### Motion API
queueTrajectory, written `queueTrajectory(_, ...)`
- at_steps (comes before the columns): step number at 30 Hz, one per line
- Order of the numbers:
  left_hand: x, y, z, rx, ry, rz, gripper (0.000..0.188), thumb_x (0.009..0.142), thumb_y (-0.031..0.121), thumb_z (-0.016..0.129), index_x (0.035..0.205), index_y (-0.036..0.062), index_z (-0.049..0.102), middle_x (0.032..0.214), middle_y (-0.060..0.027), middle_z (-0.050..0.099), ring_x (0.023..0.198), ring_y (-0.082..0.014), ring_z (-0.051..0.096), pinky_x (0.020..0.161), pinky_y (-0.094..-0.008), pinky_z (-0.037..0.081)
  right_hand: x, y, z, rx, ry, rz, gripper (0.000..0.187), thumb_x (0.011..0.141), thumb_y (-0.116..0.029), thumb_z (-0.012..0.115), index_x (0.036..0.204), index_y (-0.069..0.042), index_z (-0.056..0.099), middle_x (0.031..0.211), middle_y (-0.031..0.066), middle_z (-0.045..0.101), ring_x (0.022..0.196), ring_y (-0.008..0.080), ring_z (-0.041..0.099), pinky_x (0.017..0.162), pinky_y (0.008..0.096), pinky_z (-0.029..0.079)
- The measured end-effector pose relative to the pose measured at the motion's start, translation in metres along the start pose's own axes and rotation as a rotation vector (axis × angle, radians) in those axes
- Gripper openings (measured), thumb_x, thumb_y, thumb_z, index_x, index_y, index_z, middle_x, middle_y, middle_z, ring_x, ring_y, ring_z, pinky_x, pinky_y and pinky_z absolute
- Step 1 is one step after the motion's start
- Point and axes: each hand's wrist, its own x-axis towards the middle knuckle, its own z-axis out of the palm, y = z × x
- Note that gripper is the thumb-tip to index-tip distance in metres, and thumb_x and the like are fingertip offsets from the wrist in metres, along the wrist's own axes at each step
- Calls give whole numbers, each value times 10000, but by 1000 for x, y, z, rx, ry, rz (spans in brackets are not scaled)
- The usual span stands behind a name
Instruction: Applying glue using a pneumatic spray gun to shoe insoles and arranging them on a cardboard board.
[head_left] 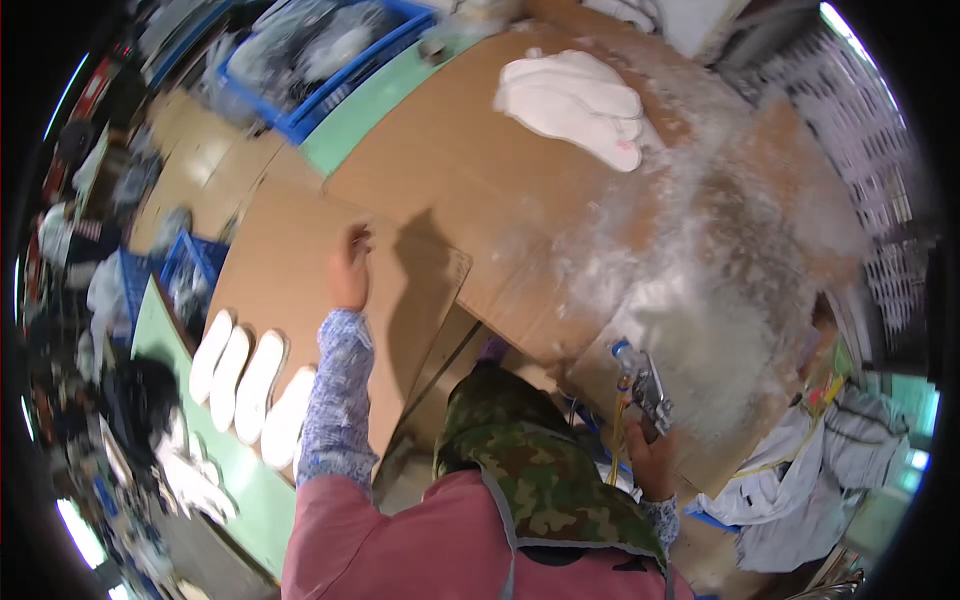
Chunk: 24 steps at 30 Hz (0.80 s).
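Note:
My left hand (pixel 350 268) hovers over the brown cardboard (pixel 290 240), its fingers loosely bent and apart, with nothing in them. Four-fingered detail is small and slightly blurred. Below it to the left, several white insoles (pixel 262 385) lie side by side in a slanting row, the nearest partly behind my sleeve. My right hand (pixel 652 462) is wrapped round a metal spray gun (pixel 650 385) with a blue part on top and a yellowish hose. Whitish residue (pixel 690 330) covers the board around the gun. Farther off rests an overlapping pile of white insoles (pixel 570 100).
A blue crate (pixel 300 120) of clear plastic bags stands at the back left, beside the green table edge (pixel 335 150). Fluffy residue spreads toward a pale slatted panel (pixel 850 150) at right. Grey cloth (pixel 790 470) hangs at the lower right.

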Motion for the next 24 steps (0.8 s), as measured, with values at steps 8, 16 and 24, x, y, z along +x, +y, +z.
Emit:
queueTrajectory(8,207,14,279,529,-126,359,326,775,42,527,1100,70,529,1030,-155,568,989,-350,523,823,-437,443,-7,-7,4,81,344,95,178,814,-89,607,938,39,598,681,43,590,603,112,518,546,288,415)
queueTrajectory(16,231,44,326,833,-290,393,313,810,171,568,1102,84,498,1077,-138,559,974,-312,551,786,-473,442,-25,-4,-12,51,481,350,155,800,-79,608,912,26,586,582,4,475,534,95,385,478,289,334)
queueTrajectory(24,74,272,319,-393,-1130,52,313,915,145,479,1187,-8,462,1067,-88,575,865,-162,615,665,-266,559,-52,31,-38,177,590,330,116,807,-69,614,851,20,554,581,-38,345,547,68,301,458,267,254)
